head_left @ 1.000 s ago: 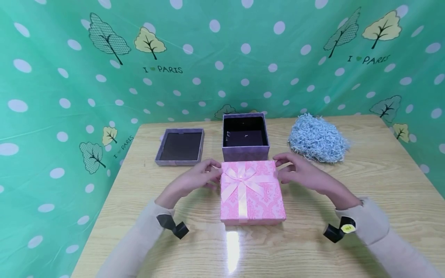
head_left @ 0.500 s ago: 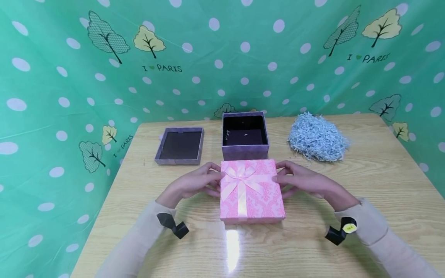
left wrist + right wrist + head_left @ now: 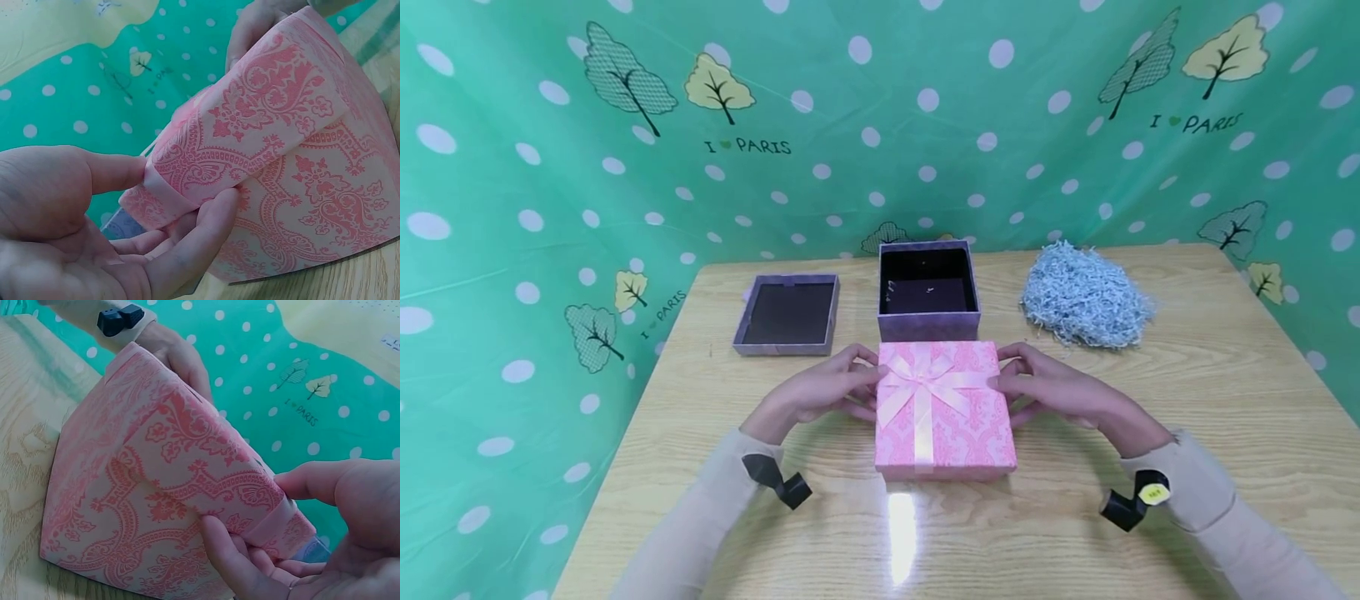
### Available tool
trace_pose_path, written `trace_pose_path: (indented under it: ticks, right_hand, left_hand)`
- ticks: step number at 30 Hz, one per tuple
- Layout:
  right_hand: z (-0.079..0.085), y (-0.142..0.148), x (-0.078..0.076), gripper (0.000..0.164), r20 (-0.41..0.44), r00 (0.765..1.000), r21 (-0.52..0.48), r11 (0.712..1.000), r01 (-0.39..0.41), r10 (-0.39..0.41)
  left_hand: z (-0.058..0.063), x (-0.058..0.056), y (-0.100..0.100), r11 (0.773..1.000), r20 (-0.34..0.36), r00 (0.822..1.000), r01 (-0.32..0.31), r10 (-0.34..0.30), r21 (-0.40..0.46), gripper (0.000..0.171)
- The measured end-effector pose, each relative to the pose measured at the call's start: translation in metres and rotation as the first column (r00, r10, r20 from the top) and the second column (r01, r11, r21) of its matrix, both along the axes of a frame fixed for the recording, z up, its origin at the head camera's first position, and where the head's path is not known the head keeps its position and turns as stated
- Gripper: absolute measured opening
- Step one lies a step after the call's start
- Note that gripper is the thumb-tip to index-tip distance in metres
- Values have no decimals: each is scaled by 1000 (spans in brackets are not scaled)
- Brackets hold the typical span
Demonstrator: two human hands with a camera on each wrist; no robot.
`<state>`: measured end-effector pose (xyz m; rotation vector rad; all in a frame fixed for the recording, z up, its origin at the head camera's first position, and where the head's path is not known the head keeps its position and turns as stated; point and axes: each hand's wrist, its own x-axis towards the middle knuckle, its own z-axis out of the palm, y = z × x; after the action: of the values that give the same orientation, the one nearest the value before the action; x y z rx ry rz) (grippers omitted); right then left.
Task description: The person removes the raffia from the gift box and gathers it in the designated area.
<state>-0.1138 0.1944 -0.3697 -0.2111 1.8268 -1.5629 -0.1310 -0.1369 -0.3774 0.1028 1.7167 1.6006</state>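
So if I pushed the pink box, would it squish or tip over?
The pink box probably won't tip easily: it rests flat on a broad base on the table. Its walls are likely stiff, since the edges look straight even where fingers pinch the lid. The ribbon bow looks thin, so it might squash.

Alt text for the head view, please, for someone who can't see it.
A left hand and a right hand grip opposite sides of a closed pink gift box with a bow. Behind it on the wooden table sit an open purple box, a shallow purple lid to the left and blue shredded paper to the right.
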Motion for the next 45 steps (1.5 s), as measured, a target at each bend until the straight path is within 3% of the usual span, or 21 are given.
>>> trace_pose_path:
  ticks: [18,32,45]
  right_hand:
    - [-6,2,-6,64,87,995,-19,998,53,-52]
    - [-12,5,-15,46,156,988,-93,995,25,-11]
    - [-13,3,-17,44,143,990,-79,996,31,-19]
  left_hand:
    - [1,-6,-1,1000,63,998,4,-4,6,33]
    - [-2,-11,-3,999,111,993,28,-32,43,31]
    - [0,-13,-4,997,141,989,39,-48,66,28]
